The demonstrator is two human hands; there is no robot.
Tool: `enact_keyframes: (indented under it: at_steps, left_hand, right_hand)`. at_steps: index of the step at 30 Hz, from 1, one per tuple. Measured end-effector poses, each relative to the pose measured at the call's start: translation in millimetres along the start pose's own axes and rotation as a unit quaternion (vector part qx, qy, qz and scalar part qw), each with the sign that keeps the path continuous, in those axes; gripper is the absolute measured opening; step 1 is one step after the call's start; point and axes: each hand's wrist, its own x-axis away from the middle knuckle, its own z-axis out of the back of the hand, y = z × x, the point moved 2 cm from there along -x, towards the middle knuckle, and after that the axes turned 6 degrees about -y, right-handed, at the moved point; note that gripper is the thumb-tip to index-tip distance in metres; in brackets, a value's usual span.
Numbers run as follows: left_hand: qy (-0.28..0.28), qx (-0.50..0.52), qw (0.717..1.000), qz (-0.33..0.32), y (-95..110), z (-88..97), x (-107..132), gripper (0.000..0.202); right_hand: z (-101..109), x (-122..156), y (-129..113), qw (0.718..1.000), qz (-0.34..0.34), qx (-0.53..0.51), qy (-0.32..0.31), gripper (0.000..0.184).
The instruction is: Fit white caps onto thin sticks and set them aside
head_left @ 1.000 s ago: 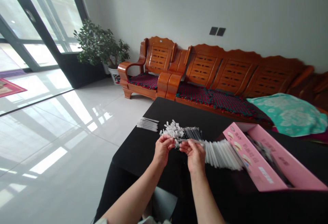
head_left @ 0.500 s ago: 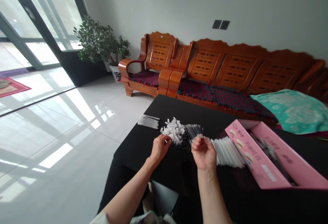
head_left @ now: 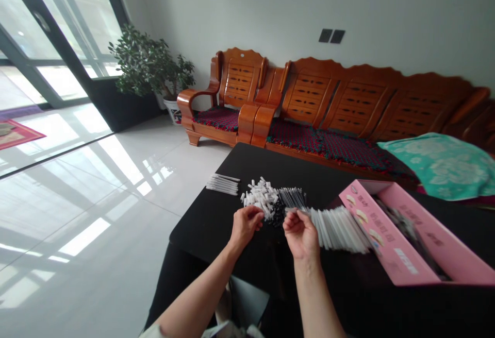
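Left hand (head_left: 246, 225) pinched beside caps (head_left: 261, 193) | right hand (head_left: 302, 233) curled closed | contents indiscernible | hands parted | sticks (head_left: 223, 184) set at table (head_left: 204, 224) edge

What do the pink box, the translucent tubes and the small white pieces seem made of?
Pink box: probably printed cardboard, smooth, judging by its thin flat walls.
Translucent tubes: likely plastic, with a cloudy, frosted look.
Small white pieces: perhaps plastic, evenly white and opaque; finish unclear at this size.

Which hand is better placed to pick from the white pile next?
Left hand, probably: its fingertips are right by the white pile's near edge. The right hand sits farther off, beside the tubes. Whether either holds anything is unclear.
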Motion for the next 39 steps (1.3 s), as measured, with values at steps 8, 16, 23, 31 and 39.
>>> enact_keyframes:
  at_steps: [8, 16, 23, 31, 39]
  left_hand:
    - [-0.068, 0.368, 0.925, 0.058, 28, 3.9, 6, 0.033]
    - [-0.075, 0.367, 0.925, 0.063, 33, 5.4, 10, 0.031]
    - [-0.073, 0.350, 0.932, 0.056, 36, 8.4, 11, 0.032]
    - [-0.067, 0.332, 0.940, 0.044, 37, 9.7, 11, 0.031]
    - [-0.070, 0.325, 0.942, 0.046, 39, 7.4, 11, 0.032]
  right_hand:
    - [-18, 8, 12, 0.991, 0.053, 0.121, -0.030, 0.021]
    - [-27, 12, 15, 0.979, 0.070, 0.185, -0.041, 0.026]
    - [-31, 12, 19, 0.977, 0.065, 0.197, -0.041, 0.027]
    - [-29, 12, 19, 0.974, 0.075, 0.211, -0.045, 0.027]
    - [-29, 12, 18, 0.974, 0.077, 0.210, -0.044, 0.027]
